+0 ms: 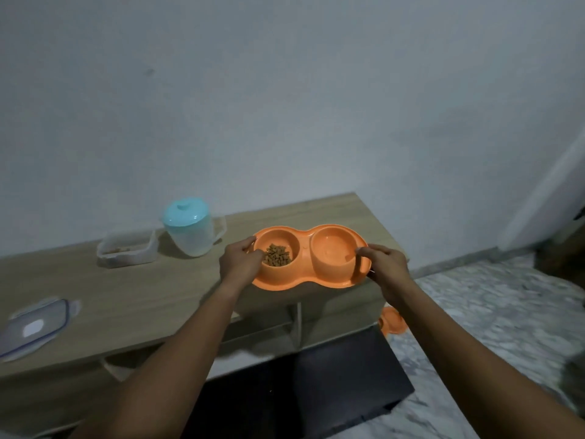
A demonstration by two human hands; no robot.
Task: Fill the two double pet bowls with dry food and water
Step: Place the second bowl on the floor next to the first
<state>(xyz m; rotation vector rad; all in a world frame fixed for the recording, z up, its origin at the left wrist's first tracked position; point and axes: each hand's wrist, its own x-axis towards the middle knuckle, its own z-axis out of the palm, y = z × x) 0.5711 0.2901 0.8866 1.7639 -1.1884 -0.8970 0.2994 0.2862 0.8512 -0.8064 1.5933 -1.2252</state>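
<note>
An orange double pet bowl (305, 277) is held over the right end of the wooden table. Its left cup holds brown dry food (277, 255); its right cup (335, 248) seems to hold clear water. My left hand (240, 264) grips the bowl's left rim, thumb on top. My right hand (384, 269) grips the right rim. A second orange double bowl (392, 321) lies on the floor past the table's right end, mostly hidden behind my right forearm.
On the table (126, 299) stand a clear jug with a light-blue lid (188, 229) and an open clear food container (126, 248) with a few kibbles. The container's lid (34, 327) lies at the front left. A black panel (300, 388) sits below.
</note>
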